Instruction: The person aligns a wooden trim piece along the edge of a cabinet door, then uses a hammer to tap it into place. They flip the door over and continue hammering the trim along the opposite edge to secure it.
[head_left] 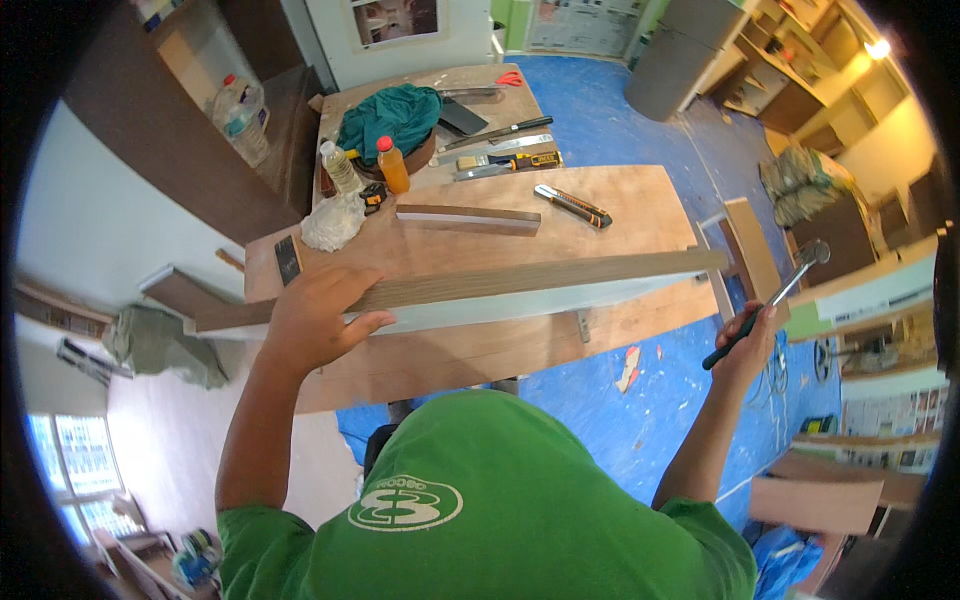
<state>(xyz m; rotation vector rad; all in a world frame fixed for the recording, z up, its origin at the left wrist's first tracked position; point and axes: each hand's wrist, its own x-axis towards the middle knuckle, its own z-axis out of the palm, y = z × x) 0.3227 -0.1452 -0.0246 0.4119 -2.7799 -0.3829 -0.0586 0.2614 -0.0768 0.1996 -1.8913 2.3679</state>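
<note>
A long board (540,276), with a brown wood-grain edge on top and a white face toward me, stands on its edge across the plywood worktop (400,370). My left hand (318,312) is closed over the board's left part, with the thumb on the near side and the fingers across the top. Off the board's right end, my right hand (748,345) grips the black handle of a hammer (798,277). The metal head of the hammer points up and away, apart from the board. A small block (583,325) sits against the board's near side.
Behind the board lie a brown wood strip (468,219), a utility knife (573,206), a tape measure (373,197) and a crumpled plastic bag (334,222). An orange bottle (393,168) stands near a teal cloth (390,120). Farther back are a brush and several hand tools. Blue sheeting (590,385) covers the floor.
</note>
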